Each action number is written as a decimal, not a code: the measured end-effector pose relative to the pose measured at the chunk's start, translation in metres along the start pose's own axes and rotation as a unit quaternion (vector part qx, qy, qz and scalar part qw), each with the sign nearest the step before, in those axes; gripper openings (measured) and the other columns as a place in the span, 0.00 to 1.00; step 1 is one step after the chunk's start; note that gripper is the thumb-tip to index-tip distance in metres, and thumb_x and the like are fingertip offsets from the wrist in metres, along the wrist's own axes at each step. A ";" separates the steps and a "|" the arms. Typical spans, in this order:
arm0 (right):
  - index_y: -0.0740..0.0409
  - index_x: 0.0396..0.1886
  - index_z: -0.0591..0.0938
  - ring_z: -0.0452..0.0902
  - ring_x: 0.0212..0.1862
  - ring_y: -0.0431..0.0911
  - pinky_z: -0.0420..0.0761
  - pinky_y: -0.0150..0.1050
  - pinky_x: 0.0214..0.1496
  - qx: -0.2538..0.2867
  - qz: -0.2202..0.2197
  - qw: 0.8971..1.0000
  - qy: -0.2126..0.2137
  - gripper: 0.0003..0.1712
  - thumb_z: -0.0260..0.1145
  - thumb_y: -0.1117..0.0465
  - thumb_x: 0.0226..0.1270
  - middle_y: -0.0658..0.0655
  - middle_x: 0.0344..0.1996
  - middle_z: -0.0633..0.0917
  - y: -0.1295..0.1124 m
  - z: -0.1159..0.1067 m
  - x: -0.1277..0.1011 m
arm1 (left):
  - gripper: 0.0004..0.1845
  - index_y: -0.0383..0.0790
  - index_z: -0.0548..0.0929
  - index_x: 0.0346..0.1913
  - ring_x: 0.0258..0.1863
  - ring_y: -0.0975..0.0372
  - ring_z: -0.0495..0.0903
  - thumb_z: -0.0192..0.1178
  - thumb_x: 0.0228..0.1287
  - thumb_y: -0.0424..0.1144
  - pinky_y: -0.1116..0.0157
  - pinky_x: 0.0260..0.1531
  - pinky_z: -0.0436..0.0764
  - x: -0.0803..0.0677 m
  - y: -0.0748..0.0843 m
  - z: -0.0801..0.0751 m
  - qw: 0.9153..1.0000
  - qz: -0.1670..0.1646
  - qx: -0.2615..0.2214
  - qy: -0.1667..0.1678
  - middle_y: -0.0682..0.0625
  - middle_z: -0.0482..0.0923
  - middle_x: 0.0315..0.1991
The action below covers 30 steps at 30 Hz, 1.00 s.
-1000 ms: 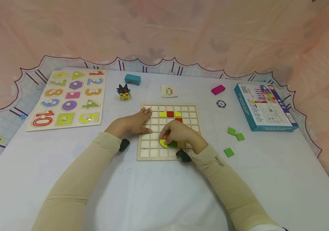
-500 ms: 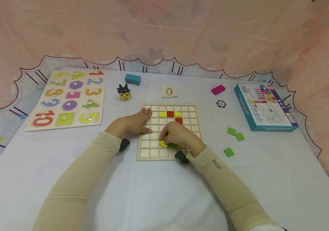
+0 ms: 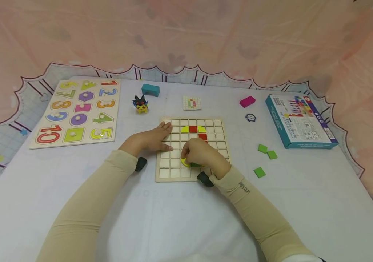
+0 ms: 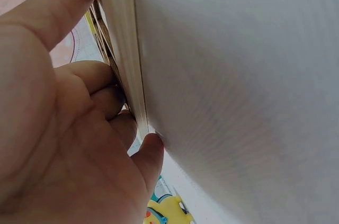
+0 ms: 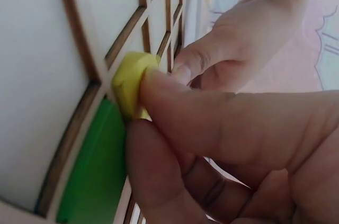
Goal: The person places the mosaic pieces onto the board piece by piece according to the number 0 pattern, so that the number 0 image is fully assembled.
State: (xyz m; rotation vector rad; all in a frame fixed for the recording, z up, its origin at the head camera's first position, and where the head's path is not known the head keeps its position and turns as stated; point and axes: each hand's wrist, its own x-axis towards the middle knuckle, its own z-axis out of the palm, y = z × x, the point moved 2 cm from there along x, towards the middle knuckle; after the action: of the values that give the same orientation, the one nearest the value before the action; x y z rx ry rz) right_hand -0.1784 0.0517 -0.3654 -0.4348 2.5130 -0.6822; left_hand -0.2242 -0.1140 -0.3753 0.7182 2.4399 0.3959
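White-clothed table point(image 3: 180, 222) to begin with: saw peach fabric point(image 3: 186, 36) beyond its far edge. Found a number puzzle point(image 3: 93, 106) at left, a wooden grid board point(image 3: 165, 171) in the middle and a teal-sided box point(image 3: 301, 122) at right. Saw the left hand point(image 3: 153, 140) resting across the grid board's left edge, with fingers extended and spread, grasping nothing. Noted the right hand point(image 3: 204, 152) over the board's lower middle, with thumb and fingertips pinched together. Beyond the board, spotted a dark-eared yellow figure point(image 3: 140, 105), a teal block point(image 3: 150, 90), a gridded card point(image 3: 191, 103) and a magenta block point(image 3: 247, 102), with a round chip point(image 3: 251, 118) just nearer. Counted three loose green tiles point(image 3: 263, 149) between board and box. Made out two red pieces point(image 3: 193, 129) and two yellow corner pieces point(image 3: 184, 130) in upper cells, and a green piece point(image 3: 195, 165) lower down. Found a small yellow piece point(image 5: 127, 83) gripped between right thumb and fingertip, at the grid just left of the green piece; could not tell its seating.
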 end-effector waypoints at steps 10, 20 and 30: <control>0.57 0.30 0.85 0.73 0.30 0.41 0.73 0.30 0.33 0.048 -0.020 0.999 0.000 0.06 0.70 0.68 0.51 0.51 0.26 0.81 0.010 -0.009 -0.001 | 0.46 0.31 0.38 0.71 0.72 0.49 0.27 0.54 0.65 0.50 0.52 0.70 0.38 0.001 0.000 -0.001 1.000 0.005 -0.002 -0.002 0.39 0.30 0.73; 0.61 0.38 0.85 0.74 0.35 0.45 0.77 0.34 0.40 0.073 -0.058 0.996 -0.005 0.11 0.67 0.69 0.52 0.54 0.31 0.83 0.053 -0.043 -0.023 | 0.46 0.32 0.37 0.71 0.71 0.49 0.25 0.54 0.65 0.50 0.52 0.70 0.37 0.002 -0.001 0.000 1.000 0.001 -0.007 -0.010 0.40 0.29 0.73; 0.65 0.40 0.84 0.73 0.39 0.47 0.75 0.36 0.44 0.085 -0.016 0.996 0.022 0.13 0.66 0.71 0.52 0.56 0.35 0.83 0.120 -0.065 -0.057 | 0.46 0.32 0.37 0.71 0.72 0.49 0.26 0.54 0.65 0.50 0.52 0.70 0.38 0.001 -0.002 0.000 1.000 0.004 -0.006 -0.005 0.40 0.29 0.73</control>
State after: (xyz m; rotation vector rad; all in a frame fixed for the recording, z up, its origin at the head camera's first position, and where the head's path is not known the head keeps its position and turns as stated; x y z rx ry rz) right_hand -0.1863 0.1998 -0.3601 -0.4034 2.4681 -0.9182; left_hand -0.2257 -0.1144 -0.3767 0.7231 2.4229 0.4094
